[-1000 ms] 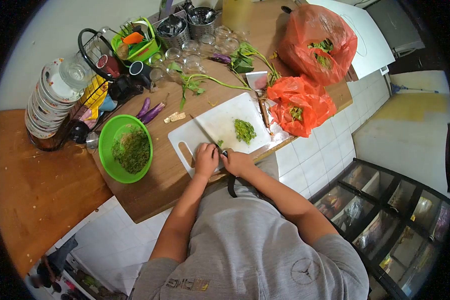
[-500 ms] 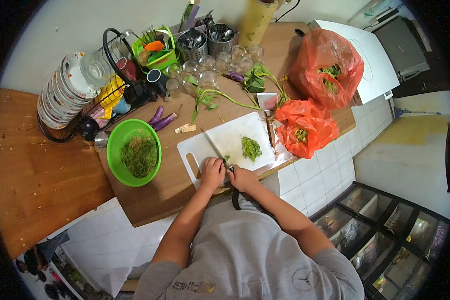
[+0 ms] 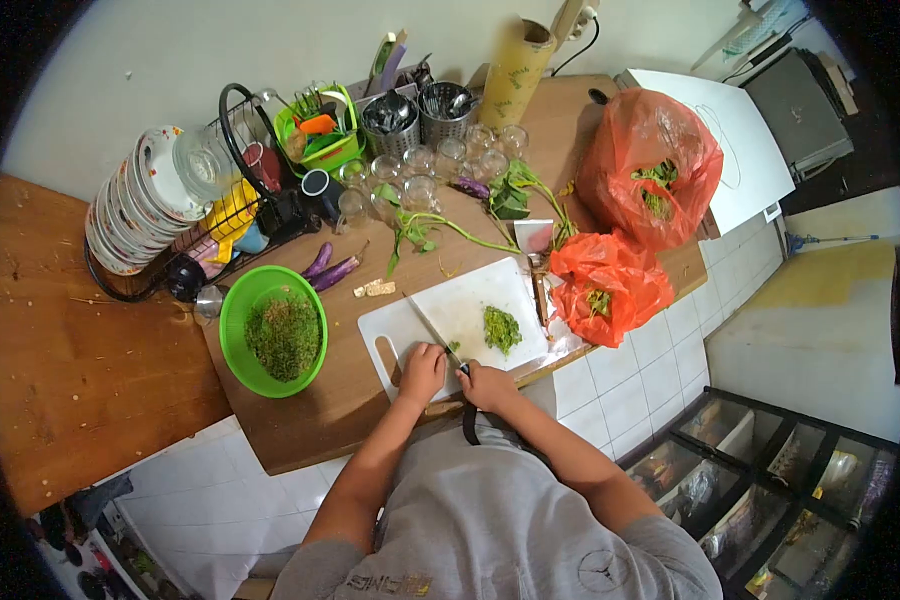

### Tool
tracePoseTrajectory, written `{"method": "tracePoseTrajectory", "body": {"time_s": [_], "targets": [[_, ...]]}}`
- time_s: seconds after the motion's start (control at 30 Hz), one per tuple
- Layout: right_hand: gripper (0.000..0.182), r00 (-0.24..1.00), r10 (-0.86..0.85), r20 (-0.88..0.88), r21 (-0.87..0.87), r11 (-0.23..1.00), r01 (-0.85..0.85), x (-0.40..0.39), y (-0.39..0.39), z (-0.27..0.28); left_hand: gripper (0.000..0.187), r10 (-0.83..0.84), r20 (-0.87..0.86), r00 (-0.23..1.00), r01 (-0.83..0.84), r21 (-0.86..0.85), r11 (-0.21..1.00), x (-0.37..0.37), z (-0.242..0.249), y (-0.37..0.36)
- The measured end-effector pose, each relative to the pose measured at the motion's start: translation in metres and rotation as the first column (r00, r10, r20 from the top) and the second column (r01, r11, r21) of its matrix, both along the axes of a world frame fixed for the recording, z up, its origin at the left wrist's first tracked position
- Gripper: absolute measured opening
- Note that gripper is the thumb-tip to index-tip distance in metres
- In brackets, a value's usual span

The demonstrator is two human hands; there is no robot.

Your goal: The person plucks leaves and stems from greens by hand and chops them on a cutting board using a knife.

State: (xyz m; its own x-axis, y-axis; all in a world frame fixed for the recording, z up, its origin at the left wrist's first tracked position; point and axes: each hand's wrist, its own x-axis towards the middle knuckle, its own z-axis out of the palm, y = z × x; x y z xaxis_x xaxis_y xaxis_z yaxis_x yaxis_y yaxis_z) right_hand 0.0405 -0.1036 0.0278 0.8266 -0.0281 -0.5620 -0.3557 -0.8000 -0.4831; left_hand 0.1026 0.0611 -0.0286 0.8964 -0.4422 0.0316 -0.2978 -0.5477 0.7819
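My right hand (image 3: 487, 385) is closed on the handle of a knife (image 3: 433, 325), whose blade points up and left across a white cutting board (image 3: 385, 325). Close to the knife's left side, my left hand (image 3: 423, 373) has its fingers curled down at a small bit of greens (image 3: 454, 347); what its fingertips hold is too small to make out. A pile of chopped greens (image 3: 502, 329) lies on the board's right part. Left of the board is a green bowl (image 3: 232, 330) with finely chopped greens (image 3: 281, 338) in it.
Purple eggplants (image 3: 334, 273) lie behind the bowl. Leafy stems (image 3: 465, 235) and upturned glasses (image 3: 419, 192) are behind the board. Red plastic bags (image 3: 610, 290) stand at the right. Plates (image 3: 135, 210) fill a rack at the left. A yellow roll (image 3: 513, 80) stands at the back.
The whole view has shifted, so the table and its things appear lower in the picture. Both hands and the knife stay in nearly the same place on the board.
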Motion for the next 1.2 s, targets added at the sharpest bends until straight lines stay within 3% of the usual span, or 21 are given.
{"method": "tracePoseTrajectory", "body": {"time_s": [0.2,0.4,0.5,1.2], "targets": [[0.053,0.996,0.033,-0.077,-0.015,0.999,-0.034,-0.006,0.001,0.005,0.008,-0.010,-0.035,0.999,0.010,-0.005,1.000,0.004,0.002,0.000],[0.050,1.000,-0.009,-0.006,-0.018,1.000,0.009,-0.001,0.011,0.003,0.007,0.005,-0.013,1.000,-0.005,-0.031,1.000,0.003,0.003,0.000],[0.046,0.998,0.007,-0.060,-0.012,1.000,-0.008,0.009,0.012,0.004,0.007,0.008,-0.006,1.000,-0.008,-0.032,0.999,0.003,0.003,-0.002],[0.051,0.999,-0.002,-0.035,-0.023,1.000,0.001,0.005,0.015,-0.005,0.009,0.001,-0.056,0.998,-0.002,-0.009,1.000,0.003,-0.001,-0.001]]}}
